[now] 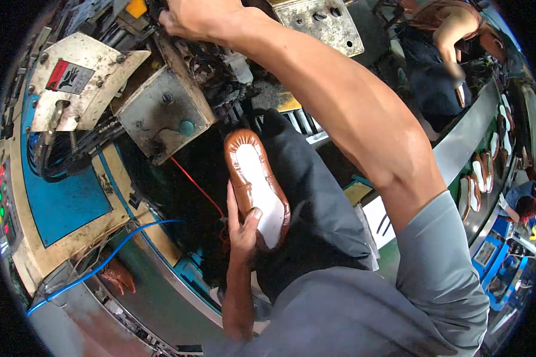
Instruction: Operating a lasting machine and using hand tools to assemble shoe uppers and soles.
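Observation:
My left hand (pixel 242 235) grips a brown shoe upper (pixel 240 181), sole side up, over my lap. The upper's toe edge is pleated and folded over a white insole (pixel 261 190). My thumb presses on the insole near the heel half, while the fingers run along the upper's left side. Far forward, my right arm stretches across to the machine, and my right hand (pixel 198 19) is at its top part. That hand is cut by the picture's upper edge, and most of its fingers are hidden, so what it touches cannot be made out.
Ahead stands a grimy machine with a metal block (pixel 164 110) and a guard plate (pixel 71 80). A blue hose (pixel 128 237) crosses at left, near a lit button panel (pixel 3 205). At right, a conveyor (pixel 467 140) carries several shoes; another person (pixel 452 35) sits beyond.

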`<action>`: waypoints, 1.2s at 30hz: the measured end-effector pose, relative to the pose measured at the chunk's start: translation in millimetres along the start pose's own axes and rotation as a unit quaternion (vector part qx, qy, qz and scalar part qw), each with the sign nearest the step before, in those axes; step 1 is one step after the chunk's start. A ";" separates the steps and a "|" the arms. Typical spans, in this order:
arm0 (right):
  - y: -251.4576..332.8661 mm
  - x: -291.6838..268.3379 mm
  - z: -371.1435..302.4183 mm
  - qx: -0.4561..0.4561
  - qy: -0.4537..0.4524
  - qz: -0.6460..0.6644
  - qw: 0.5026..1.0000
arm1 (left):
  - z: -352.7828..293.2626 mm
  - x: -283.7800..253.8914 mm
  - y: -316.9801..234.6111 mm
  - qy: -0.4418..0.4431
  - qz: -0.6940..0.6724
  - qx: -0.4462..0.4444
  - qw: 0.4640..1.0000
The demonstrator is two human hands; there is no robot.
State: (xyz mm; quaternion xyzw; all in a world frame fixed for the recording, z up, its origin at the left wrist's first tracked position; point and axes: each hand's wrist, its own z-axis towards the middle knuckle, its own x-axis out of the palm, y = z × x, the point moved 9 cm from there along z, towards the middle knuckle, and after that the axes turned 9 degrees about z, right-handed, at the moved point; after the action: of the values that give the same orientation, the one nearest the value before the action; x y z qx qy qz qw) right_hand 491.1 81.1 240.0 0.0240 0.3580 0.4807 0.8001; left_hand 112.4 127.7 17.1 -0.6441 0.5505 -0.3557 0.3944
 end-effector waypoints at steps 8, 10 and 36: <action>6.8 -14.6 21.5 0.001 -0.009 -0.016 1.000 | 2.0 10.5 -53.4 0.006 0.026 0.075 0.997; 2.2 -19.5 21.2 -0.010 0.020 0.007 1.000 | 0.1 8.7 -61.8 -0.001 0.022 0.081 0.996; -46.1 -114.8 -450.5 0.662 0.192 0.363 0.628 | -195.2 -434.9 129.1 -0.442 0.411 -0.226 0.765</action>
State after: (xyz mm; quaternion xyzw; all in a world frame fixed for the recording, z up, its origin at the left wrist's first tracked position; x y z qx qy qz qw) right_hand 224.9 -171.7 -48.9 0.5820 0.6876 0.3596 0.2432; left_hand -178.5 524.6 -24.4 -0.5131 0.5916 0.2991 0.5452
